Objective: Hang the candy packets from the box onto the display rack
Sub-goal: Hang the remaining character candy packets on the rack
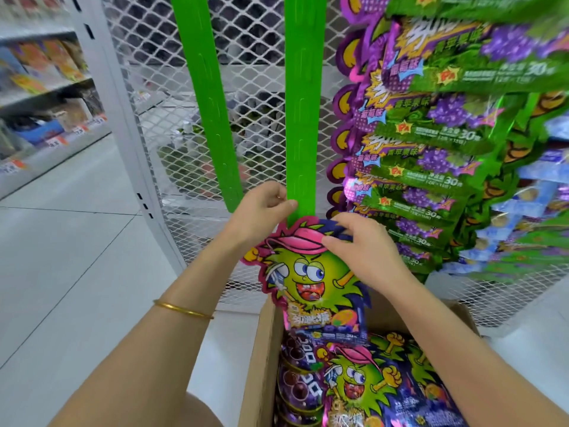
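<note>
A candy packet [311, 278] with a green cartoon face and pink cap hangs at the bottom end of a green hanging strip [303, 118]. My left hand [261, 211] pinches the strip's lower end between thumb and fingers. My right hand [360, 245] grips the packet's top edge, thumb on the pink cap. A second green strip [203, 97] hangs bare to the left. Below, an open cardboard box [260, 365] holds several more candy packets [363, 383].
Both strips hang on a white mesh rack panel [172, 87]. On the right, several green and purple packets [431, 143] fill another strip. Store shelves [46, 87] stand at the far left across a pale tiled floor [77, 257].
</note>
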### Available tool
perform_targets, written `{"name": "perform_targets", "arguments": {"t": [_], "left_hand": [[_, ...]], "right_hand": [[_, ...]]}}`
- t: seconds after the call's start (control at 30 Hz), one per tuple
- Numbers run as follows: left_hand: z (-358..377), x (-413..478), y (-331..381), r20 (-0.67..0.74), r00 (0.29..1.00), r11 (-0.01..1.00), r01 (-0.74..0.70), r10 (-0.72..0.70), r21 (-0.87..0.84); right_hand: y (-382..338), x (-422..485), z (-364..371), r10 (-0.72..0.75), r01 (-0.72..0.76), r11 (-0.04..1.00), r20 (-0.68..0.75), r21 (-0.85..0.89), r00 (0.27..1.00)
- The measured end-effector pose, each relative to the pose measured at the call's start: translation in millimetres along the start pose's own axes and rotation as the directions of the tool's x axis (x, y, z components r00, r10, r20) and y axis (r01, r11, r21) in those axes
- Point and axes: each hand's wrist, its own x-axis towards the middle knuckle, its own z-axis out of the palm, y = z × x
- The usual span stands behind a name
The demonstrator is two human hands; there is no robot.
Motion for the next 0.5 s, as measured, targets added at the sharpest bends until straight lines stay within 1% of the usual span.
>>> {"name": "perform_targets", "arguments": {"t": [0.1,0.17,0.3,0.43,0.5], "left_hand": [[-1,-1,5,0.004,1.000,0.999,0.014,-0.014,-0.035],[0,-2,9,0.026,1.000,0.999,0.018,-0.016,-0.040],[0,-1,9,0.024,0.999,0.997,0.050,-0.049,-0.061],[-1,2,6,0.038,0.988,0.979,0.155,-0.151,-0.135],[-1,2,4,0.060,0.978,0.969,0.207,-0.201,-0.135]], "right_hand": [[-7,2,3,-0.001,-0.001,0.999,-0.054,-0.036,0.999],[-13,3,3,0.001,-0.005,0.999,-0.121,-0.041,0.993],[-20,6,6,0.038,-0.066,0.992,-0.238,-0.112,0.971],[-24,6,12,0.065,-0.124,0.975,-0.299,-0.183,0.952],[-25,4,14,0.068,-0.133,0.972,-0.306,-0.195,0.949]]}}
